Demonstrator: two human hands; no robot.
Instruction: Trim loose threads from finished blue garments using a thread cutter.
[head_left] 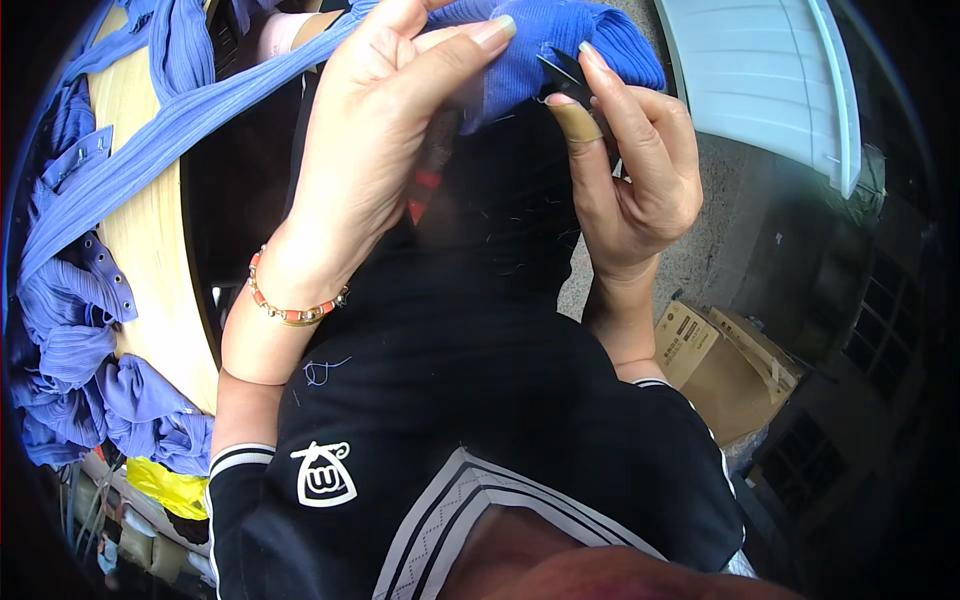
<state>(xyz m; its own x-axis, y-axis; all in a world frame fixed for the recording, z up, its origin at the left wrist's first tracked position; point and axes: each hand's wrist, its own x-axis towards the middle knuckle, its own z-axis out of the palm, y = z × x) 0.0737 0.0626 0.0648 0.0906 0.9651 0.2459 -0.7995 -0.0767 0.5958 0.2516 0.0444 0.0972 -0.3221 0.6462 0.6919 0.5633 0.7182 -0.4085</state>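
My left hand point(370, 120) is closed at the top, thumb out along the edge of a blue ribbed garment point(615, 40) that it grips; its fingertips are partly cut off by the upper edge. A long strip of the same cloth point(190, 130) runs from there down to the left. In my right hand point(645, 170) is a small pair of black thread snips point(563, 76), pinched between thumb and forefinger, blades close against the garment. A tan covering point(577, 122) wraps the right thumb. Part of the snips is hidden by the fingers.
On the left, more blue garments point(70, 330) with eyelets lie over a pale wooden table edge point(145, 220). A yellow bag point(165, 485) is below them. A light blue plastic bin point(770, 70) stands at upper right, a cardboard box point(720, 370) at right. Loose threads point(325, 372) cling to my black clothing.
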